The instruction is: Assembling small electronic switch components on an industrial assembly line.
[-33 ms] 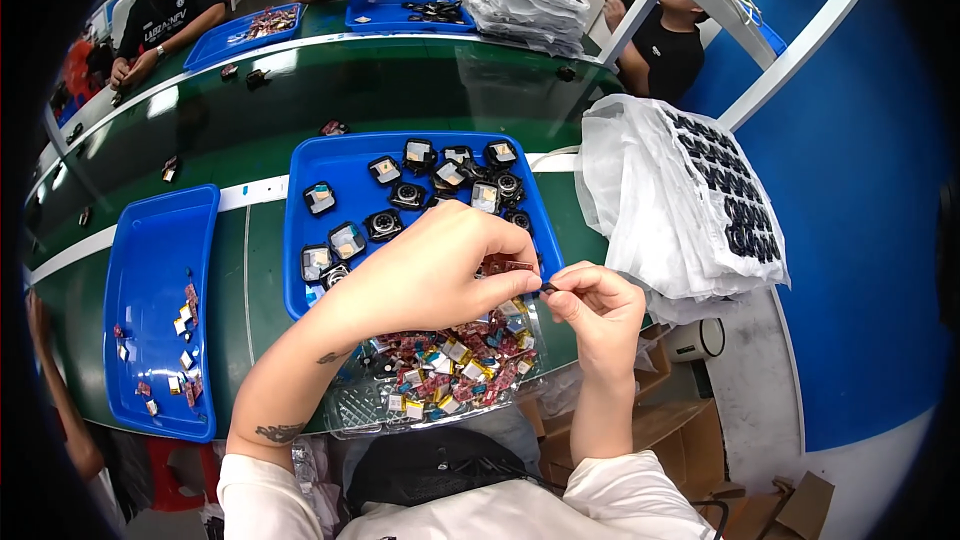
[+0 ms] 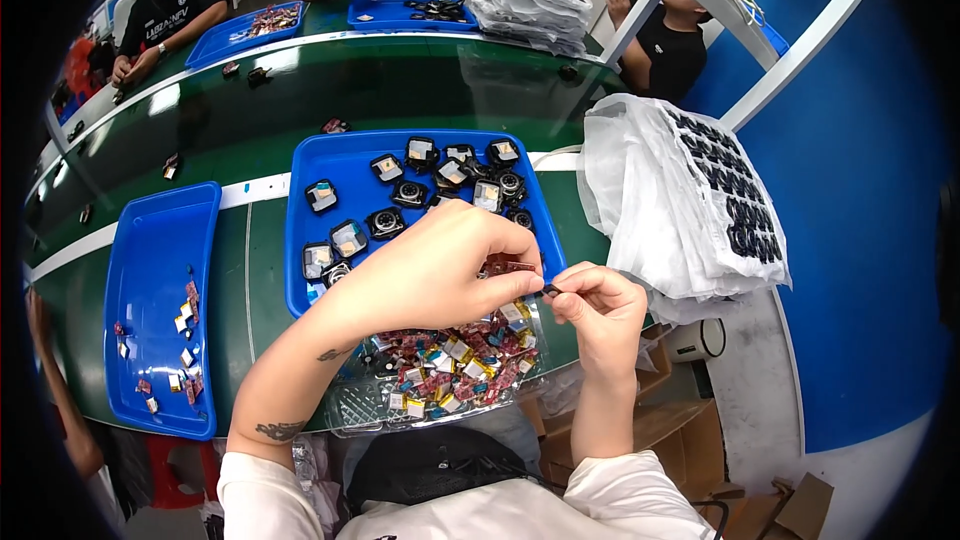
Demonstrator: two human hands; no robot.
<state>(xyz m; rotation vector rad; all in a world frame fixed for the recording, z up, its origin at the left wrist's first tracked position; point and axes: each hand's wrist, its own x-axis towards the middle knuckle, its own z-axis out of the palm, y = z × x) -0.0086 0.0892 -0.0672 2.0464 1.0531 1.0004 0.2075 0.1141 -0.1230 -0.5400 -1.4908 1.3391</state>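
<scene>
L hand [image 2: 435, 275] + R hand [image 2: 598, 302] both pinching a small dark part [image 2: 549, 290] btwn fingertips | just off blue tray [image 2: 300, 240] near-R corner | prob light, stiff, fiddly | grip by edges.

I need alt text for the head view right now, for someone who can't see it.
Both hands meet over a clear tray of small mixed parts, the left hand and right hand pinching one small dark part between them. Behind them a blue tray holds small black square components on a green workbench.
</scene>
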